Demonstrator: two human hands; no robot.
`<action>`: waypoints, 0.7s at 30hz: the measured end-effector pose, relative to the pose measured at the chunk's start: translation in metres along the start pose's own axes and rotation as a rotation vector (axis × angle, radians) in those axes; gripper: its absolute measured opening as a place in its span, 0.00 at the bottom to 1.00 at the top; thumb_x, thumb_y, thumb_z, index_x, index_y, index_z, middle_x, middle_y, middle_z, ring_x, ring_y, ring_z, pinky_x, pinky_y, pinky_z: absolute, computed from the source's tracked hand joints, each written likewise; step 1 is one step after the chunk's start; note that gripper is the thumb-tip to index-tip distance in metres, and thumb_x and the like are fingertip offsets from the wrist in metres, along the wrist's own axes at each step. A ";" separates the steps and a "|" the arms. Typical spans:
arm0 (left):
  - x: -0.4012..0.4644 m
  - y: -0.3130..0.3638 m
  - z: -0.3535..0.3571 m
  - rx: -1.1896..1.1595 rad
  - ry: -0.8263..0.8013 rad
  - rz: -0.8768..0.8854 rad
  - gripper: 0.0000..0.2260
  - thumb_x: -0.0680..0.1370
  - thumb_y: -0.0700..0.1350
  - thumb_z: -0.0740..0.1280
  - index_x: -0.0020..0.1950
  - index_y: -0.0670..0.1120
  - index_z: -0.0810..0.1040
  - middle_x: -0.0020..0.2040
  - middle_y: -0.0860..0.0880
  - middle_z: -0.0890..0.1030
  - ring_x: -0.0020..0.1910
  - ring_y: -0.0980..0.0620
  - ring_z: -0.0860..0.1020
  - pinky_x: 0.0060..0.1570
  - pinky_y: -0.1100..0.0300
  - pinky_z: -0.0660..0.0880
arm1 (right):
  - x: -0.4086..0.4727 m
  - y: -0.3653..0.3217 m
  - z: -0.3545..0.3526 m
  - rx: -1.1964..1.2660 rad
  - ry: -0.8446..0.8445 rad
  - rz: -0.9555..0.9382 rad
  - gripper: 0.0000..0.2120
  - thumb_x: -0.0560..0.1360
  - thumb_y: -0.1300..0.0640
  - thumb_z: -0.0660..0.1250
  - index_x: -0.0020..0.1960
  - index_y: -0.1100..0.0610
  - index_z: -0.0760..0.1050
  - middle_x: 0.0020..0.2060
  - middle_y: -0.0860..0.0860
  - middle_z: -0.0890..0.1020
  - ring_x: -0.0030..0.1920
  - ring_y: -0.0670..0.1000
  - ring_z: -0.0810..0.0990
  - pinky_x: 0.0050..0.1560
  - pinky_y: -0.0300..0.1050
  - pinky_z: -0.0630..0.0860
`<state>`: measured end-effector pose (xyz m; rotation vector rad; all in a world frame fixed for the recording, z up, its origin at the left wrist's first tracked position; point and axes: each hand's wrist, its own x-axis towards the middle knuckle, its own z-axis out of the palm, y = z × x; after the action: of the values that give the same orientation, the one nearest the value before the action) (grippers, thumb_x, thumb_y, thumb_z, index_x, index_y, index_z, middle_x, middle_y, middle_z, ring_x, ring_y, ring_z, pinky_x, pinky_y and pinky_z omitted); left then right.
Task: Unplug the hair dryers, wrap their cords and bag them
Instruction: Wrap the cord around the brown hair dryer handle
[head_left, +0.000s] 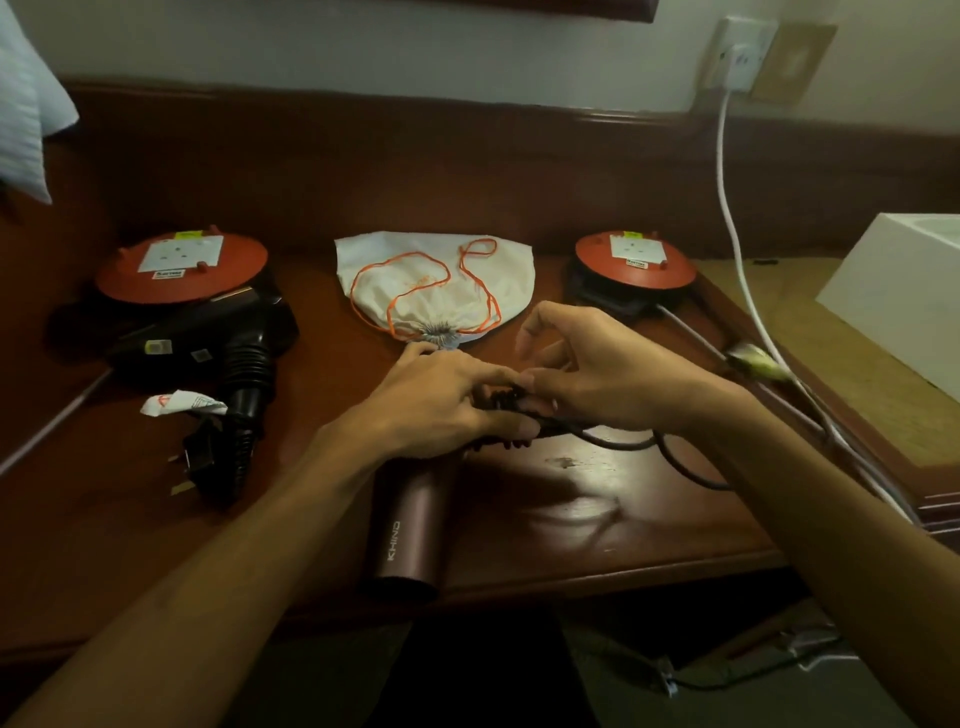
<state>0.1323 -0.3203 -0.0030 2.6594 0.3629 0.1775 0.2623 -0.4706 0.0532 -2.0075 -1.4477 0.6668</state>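
The desk (597, 499) is dark polished wood — glossy, with scuffed patches. The near dryer (410, 525) has a smooth satin, metallic-looking pink barrel. The bag (431, 280) is matt white cloth with an orange string. The far dryer (228, 332) is black plastic; its ribbed cord (244, 415) looks rubbery. Both reels (182, 267) are matt red plastic.

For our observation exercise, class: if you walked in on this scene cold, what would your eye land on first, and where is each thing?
First, the two hands, left hand and right hand, meeting at the table's middle over a black cord, above the pink hair dryer pointing toward the viewer. Behind them lies a white drawstring bag with orange string, flanked by two red extension reels.
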 end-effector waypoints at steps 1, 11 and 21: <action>-0.001 -0.001 0.000 -0.018 0.031 0.014 0.22 0.74 0.71 0.66 0.65 0.67 0.78 0.40 0.67 0.75 0.49 0.63 0.70 0.70 0.48 0.60 | -0.004 0.000 0.002 -0.019 0.005 0.016 0.05 0.81 0.60 0.66 0.56 0.55 0.73 0.38 0.55 0.86 0.35 0.47 0.84 0.33 0.39 0.80; -0.002 -0.019 0.002 -0.394 0.059 0.011 0.21 0.73 0.71 0.66 0.59 0.63 0.84 0.45 0.54 0.87 0.45 0.53 0.85 0.55 0.40 0.80 | -0.051 0.019 0.041 0.024 0.199 -0.052 0.13 0.82 0.61 0.63 0.64 0.51 0.79 0.41 0.47 0.83 0.32 0.40 0.78 0.32 0.31 0.69; -0.003 -0.012 0.002 -0.435 0.070 0.032 0.14 0.75 0.65 0.72 0.55 0.59 0.87 0.42 0.54 0.88 0.42 0.56 0.86 0.53 0.47 0.83 | -0.069 0.034 0.059 0.042 0.221 -0.179 0.22 0.81 0.68 0.61 0.72 0.51 0.74 0.51 0.47 0.83 0.42 0.52 0.82 0.42 0.45 0.79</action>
<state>0.1270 -0.3117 -0.0104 2.2340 0.2680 0.3208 0.2248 -0.5356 -0.0078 -1.8293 -1.4452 0.3828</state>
